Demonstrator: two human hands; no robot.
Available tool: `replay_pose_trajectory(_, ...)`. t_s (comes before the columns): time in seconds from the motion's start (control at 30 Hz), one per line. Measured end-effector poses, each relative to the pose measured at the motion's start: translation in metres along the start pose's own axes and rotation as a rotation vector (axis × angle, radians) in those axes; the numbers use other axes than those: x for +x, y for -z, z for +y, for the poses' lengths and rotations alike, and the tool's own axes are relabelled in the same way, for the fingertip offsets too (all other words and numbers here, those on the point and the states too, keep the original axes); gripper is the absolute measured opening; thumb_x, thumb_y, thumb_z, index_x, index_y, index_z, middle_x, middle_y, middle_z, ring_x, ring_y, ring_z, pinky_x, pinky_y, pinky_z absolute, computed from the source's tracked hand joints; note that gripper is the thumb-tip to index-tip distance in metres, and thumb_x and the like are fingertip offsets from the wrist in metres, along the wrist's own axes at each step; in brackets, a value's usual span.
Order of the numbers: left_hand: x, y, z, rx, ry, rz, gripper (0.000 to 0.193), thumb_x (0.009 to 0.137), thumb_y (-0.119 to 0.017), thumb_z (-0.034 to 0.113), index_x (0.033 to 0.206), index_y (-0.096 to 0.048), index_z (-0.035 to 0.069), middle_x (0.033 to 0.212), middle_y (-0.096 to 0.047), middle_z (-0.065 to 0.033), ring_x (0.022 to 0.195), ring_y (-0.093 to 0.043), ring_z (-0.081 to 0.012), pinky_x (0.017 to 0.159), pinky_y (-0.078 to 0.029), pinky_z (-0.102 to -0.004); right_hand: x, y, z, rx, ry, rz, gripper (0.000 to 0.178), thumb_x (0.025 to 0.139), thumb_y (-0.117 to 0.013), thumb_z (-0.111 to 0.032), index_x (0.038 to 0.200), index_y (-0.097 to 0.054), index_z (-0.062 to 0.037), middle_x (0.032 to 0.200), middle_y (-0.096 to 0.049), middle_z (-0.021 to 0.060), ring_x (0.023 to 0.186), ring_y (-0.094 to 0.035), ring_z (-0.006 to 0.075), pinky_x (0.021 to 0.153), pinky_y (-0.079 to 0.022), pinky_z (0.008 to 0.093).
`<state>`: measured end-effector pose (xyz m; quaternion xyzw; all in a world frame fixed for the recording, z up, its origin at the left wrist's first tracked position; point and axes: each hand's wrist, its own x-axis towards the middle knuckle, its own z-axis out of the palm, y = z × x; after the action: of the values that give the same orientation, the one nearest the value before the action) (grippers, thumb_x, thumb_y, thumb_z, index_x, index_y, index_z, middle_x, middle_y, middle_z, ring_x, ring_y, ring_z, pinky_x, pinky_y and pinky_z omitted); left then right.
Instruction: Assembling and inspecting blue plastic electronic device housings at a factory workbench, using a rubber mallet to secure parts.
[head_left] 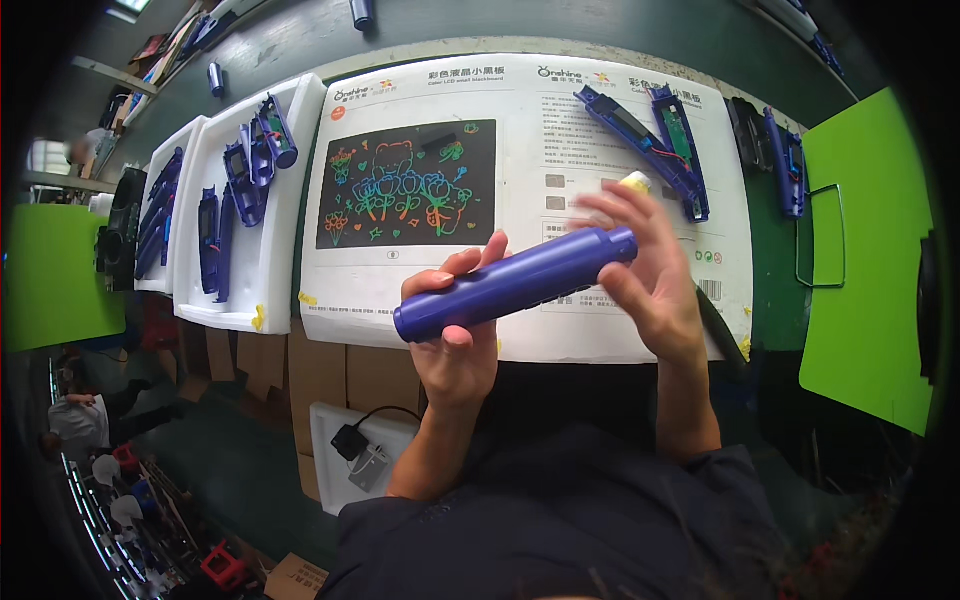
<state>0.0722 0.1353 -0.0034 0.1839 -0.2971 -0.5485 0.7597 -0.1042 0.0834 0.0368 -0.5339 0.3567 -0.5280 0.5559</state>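
Observation:
My left hand (452,340) is closed round a purple cylindrical casing (510,285), its fingers behind and its thumb in front. The casing is tilted a little, its narrower end up to the right. At that end my right hand (650,265) is open, fingers apart and blurred; whether the thumb touches the casing I cannot tell. A small yellow-and-white thing (636,182) shows by its fingertips, too small to name. Beyond lies an opened purple casing (640,145) in two halves, with a green circuit board (676,130) and red wires.
Under my hands lies a large white printed box panel (400,285). White foam trays (235,300) at left hold several purple casing parts. More purple parts (787,165) lie at right. Green panels (870,250) stand at both sides. A black adapter (349,441) sits low in a white tray.

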Motion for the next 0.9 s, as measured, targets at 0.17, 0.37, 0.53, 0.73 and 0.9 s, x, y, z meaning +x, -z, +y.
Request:
replay_pose_trajectory(0.17, 0.001, 0.015, 0.012, 0.168, 0.043, -0.029, 0.058, 0.077, -0.082, 0.028, 0.12, -0.051, 0.006, 0.128, -0.054, -0.02, 0.129, -0.045, -0.0404, 0.106, -0.039, -0.0528, -0.004, 0.009, 0.005, 0.251, -0.153, -0.126, 0.055, 0.079, -0.076, -0.003, 0.126, -0.047, -0.0006, 0.111, -0.064, 0.0144, 0.109, -0.06, 0.0195, 0.095, -0.049, 0.0333)
replay_pose_trajectory(0.37, 0.002, 0.01, 0.036, 0.756, 0.303, -0.105, 0.04, 0.095, -0.062, 0.021, 0.121, -0.048, -0.005, 0.087, -0.062, -0.0156, 0.068, -0.064, -0.0167, 0.064, -0.052, -0.0259, 0.008, 0.003, 0.012, 0.315, -0.049, -0.137, 0.046, 0.092, -0.067, -0.024, 0.123, -0.048, 0.0042, 0.103, -0.063, 0.0128, 0.088, -0.066, 0.018, 0.074, -0.055, 0.028)
replay_pose_trajectory(0.53, -0.002, 0.003, 0.028, 0.365, 0.538, 0.005, 0.05, 0.106, -0.023, 0.037, 0.124, -0.045, -0.005, 0.071, -0.055, -0.0144, 0.039, -0.046, -0.0136, 0.035, -0.036, -0.0233, 0.012, -0.019, 0.007, 0.241, -0.141, -0.157, 0.03, 0.097, -0.057, -0.01, 0.122, -0.051, 0.0057, 0.102, -0.062, 0.0133, 0.089, -0.065, 0.0173, 0.076, -0.056, 0.0301)
replay_pose_trajectory(0.73, -0.002, 0.001, 0.029, 0.179, 0.602, 0.1, 0.047, 0.106, -0.022, 0.037, 0.121, -0.045, -0.002, 0.071, -0.055, -0.0152, 0.038, -0.045, -0.014, 0.034, -0.034, -0.0228, 0.006, -0.033, 0.013, 0.083, -0.22, -0.136, 0.03, 0.093, -0.058, -0.004, 0.121, -0.049, 0.0046, 0.101, -0.062, 0.0132, 0.089, -0.065, 0.0178, 0.077, -0.056, 0.0301)
replay_pose_trajectory(0.9, -0.004, 0.004, 0.024, 0.203, 0.521, 0.057, 0.047, 0.105, -0.023, 0.039, 0.121, -0.043, 0.0, 0.075, -0.056, -0.0147, 0.041, -0.048, -0.0142, 0.034, -0.035, -0.0233, 0.001, -0.047, 0.01, -0.018, -0.257, -0.189, 0.042, 0.09, -0.065, -0.008, 0.124, -0.045, 0.0048, 0.104, -0.063, 0.0157, 0.092, -0.065, 0.0204, 0.078, -0.055, 0.0307)
